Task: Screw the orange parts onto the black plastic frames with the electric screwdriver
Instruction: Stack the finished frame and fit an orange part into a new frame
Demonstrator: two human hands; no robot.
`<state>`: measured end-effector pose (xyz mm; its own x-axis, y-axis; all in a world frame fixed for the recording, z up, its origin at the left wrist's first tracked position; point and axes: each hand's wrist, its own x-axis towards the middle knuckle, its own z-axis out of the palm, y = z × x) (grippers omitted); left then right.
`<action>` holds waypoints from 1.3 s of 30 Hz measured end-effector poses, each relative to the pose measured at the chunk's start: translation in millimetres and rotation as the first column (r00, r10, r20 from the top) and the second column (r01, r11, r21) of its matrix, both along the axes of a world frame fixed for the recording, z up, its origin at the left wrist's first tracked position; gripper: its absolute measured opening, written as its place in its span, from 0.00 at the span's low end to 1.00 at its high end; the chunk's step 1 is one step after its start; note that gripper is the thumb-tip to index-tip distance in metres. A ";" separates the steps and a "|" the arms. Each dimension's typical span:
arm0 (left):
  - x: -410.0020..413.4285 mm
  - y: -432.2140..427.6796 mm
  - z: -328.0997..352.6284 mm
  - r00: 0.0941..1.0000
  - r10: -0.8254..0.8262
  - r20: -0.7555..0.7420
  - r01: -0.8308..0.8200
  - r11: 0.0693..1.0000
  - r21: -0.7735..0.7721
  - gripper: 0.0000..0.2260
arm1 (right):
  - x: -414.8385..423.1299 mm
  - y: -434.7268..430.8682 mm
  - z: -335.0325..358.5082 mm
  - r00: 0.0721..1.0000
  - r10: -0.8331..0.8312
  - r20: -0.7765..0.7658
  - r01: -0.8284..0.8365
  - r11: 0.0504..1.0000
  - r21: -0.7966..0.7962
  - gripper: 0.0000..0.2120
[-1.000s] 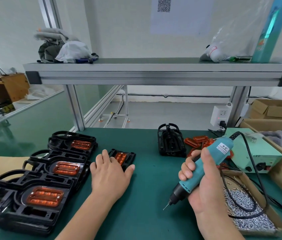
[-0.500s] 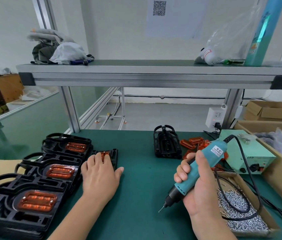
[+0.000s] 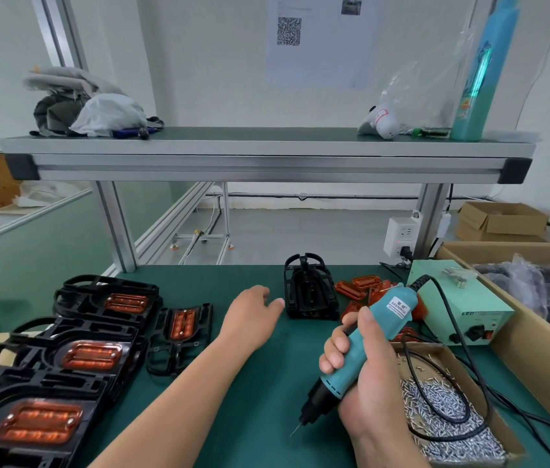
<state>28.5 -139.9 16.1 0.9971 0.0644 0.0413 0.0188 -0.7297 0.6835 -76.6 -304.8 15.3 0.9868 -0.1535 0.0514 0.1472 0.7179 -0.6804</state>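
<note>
Since a second ago, my left hand [image 3: 250, 315] has come off the single frame [image 3: 172, 352] and slid right. I count three stacks of frames [image 3: 44, 336] at the left edge of the mat [image 3: 266, 417], that single frame beside them, then the hand, fingers relaxed, just short of one bare frame [image 3: 310, 292]. Open mat lies between my arms. My right hand [image 3: 374, 376] grips the screwdriver [image 3: 354, 352], beside one screw box [image 3: 428, 354].

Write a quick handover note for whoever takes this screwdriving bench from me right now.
Left hand: open, empty, reaching toward the bare black frame.
Right hand: grips the electric screwdriver, bit pointing down.
Done: stacked frames with orange parts fitted at left, a single finished frame beside them.
Left: fit the bare frame; loose orange parts lie beside it, screws in the box.
</note>
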 end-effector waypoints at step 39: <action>56.4 -3.8 -33.0 0.984 -0.015 -0.180 -0.067 0.894 -0.443 0.11 | 5.2 -1.6 -0.4 0.998 -0.032 -0.061 0.033 0.999 0.010 0.19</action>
